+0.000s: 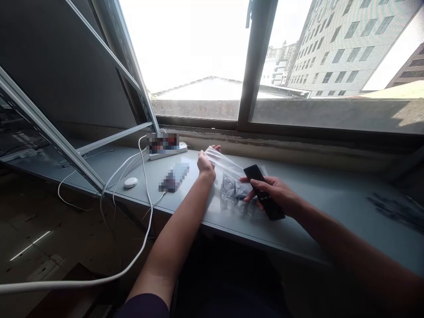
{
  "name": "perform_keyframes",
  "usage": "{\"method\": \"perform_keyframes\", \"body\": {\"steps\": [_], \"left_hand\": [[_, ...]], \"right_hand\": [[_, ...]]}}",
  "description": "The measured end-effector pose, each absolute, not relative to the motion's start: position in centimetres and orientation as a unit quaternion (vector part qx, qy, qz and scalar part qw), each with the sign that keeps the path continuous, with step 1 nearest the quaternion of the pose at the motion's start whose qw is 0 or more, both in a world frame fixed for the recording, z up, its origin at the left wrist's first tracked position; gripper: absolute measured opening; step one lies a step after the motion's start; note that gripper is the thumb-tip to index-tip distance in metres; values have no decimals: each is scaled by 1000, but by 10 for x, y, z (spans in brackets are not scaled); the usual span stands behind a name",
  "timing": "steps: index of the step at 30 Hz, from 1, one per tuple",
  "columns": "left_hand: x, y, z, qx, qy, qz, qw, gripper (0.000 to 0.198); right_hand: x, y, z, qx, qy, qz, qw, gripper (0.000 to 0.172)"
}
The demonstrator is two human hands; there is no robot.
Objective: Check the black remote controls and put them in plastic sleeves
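My left hand (pixel 206 163) is closed on one end of a clear plastic bag (pixel 227 164), which stretches across toward my right hand (pixel 276 191). My right hand grips a slim black remote control (pixel 265 194), tilted, with small buttons showing near the thumb. The bag's other end meets the top of the remote; whether the remote is inside the bag or only beside it, I cannot tell. Beneath both hands, several plastic-wrapped packets (pixel 234 189) lie on the grey table (pixel 318 194).
Left of my left arm lies a blurred-out phone-like item (pixel 174 177) with a cable. A white round puck (pixel 130 182) and a power strip (pixel 168 151) sit farther left, among loose white cables (pixel 150 221). Dark plastic-wrapped items (pixel 395 210) lie at right. A metal frame (pixel 49 128) stands left.
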State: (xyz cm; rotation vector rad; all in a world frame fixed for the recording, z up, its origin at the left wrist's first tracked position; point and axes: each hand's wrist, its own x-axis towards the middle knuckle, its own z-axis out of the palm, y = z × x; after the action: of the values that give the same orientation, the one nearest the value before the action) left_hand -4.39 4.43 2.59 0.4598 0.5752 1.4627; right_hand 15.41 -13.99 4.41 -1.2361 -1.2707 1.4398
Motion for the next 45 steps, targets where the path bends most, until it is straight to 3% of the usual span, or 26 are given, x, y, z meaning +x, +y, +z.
{"method": "perform_keyframes", "body": {"steps": [6,12,15,19,30,37,45], "left_hand": [[-45,47,25,221,255,648,683,54],[-38,47,20,273,313,569,710,17],[-33,41,18,334,309,493,742,9],[-30,33,19,392,297,455,742,17],[-38,27,31,338,217,494,771,37],[-41,16,34,371,134,431,811,16],[-48,8,42,339,141,482,796,7]], "right_hand": [[154,-138,45,-493,-494,575,427,65],[157,-136,42,-477,-490,573,452,75],[158,-136,42,-485,-492,564,452,73],[158,-136,42,-490,-496,551,458,70],[159,-136,44,-404,-474,574,532,62],[161,-136,40,-412,-447,598,523,65],[158,-137,48,-402,-404,639,517,67]]}}
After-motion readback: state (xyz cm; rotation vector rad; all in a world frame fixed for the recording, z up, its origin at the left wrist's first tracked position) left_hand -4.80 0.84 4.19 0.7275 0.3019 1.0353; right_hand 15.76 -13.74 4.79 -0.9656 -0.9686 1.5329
